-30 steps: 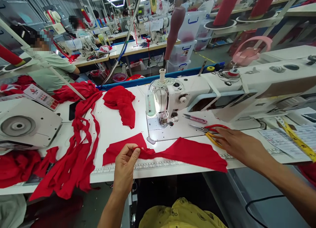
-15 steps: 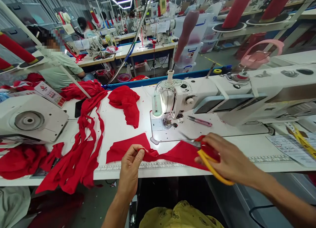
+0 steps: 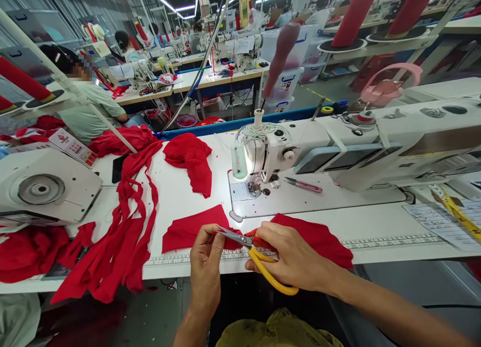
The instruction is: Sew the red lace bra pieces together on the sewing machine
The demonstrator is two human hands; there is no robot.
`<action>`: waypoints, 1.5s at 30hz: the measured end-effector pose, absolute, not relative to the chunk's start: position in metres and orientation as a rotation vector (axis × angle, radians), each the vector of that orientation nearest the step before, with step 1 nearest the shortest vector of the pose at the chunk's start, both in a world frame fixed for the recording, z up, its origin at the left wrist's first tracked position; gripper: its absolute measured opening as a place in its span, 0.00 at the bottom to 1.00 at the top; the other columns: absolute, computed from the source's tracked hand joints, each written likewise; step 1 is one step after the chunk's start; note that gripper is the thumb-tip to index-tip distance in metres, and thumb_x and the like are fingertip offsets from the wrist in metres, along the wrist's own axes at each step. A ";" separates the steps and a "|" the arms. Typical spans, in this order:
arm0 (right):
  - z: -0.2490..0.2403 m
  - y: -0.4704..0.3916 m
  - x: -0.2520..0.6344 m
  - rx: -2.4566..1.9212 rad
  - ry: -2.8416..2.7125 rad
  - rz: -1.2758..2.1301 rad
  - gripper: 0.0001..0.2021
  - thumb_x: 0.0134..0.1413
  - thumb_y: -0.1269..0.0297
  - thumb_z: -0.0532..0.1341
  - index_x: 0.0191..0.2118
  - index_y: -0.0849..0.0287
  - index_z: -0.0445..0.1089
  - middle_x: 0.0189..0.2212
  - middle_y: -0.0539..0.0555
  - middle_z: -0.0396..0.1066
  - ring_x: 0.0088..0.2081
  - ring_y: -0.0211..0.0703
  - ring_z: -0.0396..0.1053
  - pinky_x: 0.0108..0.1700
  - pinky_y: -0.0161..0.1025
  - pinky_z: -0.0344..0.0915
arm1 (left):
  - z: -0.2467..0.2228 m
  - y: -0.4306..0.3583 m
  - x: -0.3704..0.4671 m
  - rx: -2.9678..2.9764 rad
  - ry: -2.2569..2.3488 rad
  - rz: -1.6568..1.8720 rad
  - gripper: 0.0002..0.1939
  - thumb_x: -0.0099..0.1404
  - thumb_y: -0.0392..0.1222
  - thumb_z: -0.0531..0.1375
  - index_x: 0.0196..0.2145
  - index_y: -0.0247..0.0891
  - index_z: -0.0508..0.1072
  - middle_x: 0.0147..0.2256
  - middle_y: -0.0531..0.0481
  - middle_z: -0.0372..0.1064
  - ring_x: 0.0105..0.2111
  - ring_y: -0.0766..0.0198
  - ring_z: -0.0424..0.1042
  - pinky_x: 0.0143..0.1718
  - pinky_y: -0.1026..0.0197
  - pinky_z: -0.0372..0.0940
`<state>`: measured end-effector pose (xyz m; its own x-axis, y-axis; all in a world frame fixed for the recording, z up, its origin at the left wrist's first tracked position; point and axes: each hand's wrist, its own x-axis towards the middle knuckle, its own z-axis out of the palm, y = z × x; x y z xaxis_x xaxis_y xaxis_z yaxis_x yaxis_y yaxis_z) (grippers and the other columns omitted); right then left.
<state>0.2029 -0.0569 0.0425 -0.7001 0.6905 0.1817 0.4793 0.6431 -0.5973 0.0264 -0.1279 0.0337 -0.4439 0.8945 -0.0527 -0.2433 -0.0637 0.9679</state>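
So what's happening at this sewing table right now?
A person sits at a white sewing machine. The left hand pinches a red fabric piece that lies on the table edge, while the right hand holds yellow-handled scissors with the blades at the pinched spot. Red fabric strips trail off to the left, and another person works farther back.

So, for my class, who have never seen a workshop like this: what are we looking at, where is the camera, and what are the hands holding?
The camera sits on the worker's head, looking down at a white sewing table. The left hand pinches a red fabric piece lying at the table's front edge. The right hand holds yellow-handled scissors, blades pointing at the pinched spot. Behind stands a white sewing machine, with pink snips on its bed. Red strips and another red piece lie to the left. Another person sits at a bench farther back.
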 end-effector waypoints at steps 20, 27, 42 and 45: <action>0.059 -0.033 0.254 -1.430 -2.545 0.646 0.21 0.57 0.40 0.58 0.33 0.55 0.62 0.33 0.52 0.70 0.32 0.44 0.68 0.32 0.38 0.58 | 0.024 -0.128 0.021 0.852 1.533 1.670 0.11 0.65 0.50 0.65 0.38 0.41 0.74 0.34 0.53 0.70 0.35 0.65 0.69 0.41 0.65 0.64; 0.072 -0.049 0.256 -1.236 -2.588 0.793 0.24 0.52 0.41 0.66 0.27 0.55 0.58 0.27 0.49 0.68 0.28 0.41 0.64 0.29 0.37 0.53 | 0.032 -0.123 0.035 1.058 1.620 1.622 0.09 0.65 0.49 0.64 0.36 0.41 0.75 0.37 0.50 0.72 0.42 0.59 0.71 0.49 0.58 0.65; 0.063 -0.056 0.253 -1.082 -2.508 0.800 0.25 0.62 0.44 0.58 0.23 0.56 0.55 0.22 0.48 0.64 0.24 0.37 0.58 0.27 0.37 0.49 | 0.029 -0.126 0.043 1.413 1.755 1.607 0.04 0.67 0.43 0.61 0.35 0.46 0.76 0.33 0.54 0.74 0.37 0.61 0.72 0.65 0.47 0.52; 0.057 -0.036 0.274 -1.286 -2.522 0.628 0.19 0.62 0.48 0.59 0.27 0.56 0.62 0.25 0.50 0.69 0.26 0.39 0.64 0.28 0.36 0.53 | 0.026 -0.124 0.034 1.297 1.747 1.600 0.05 0.66 0.46 0.62 0.36 0.45 0.76 0.36 0.52 0.74 0.39 0.59 0.72 0.61 0.50 0.58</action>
<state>0.2736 -0.0365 0.0568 -0.5836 0.8118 0.0190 0.7082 0.5203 -0.4771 0.0343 -0.1245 0.0265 -0.4649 0.8445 0.2658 0.3389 -0.1077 0.9347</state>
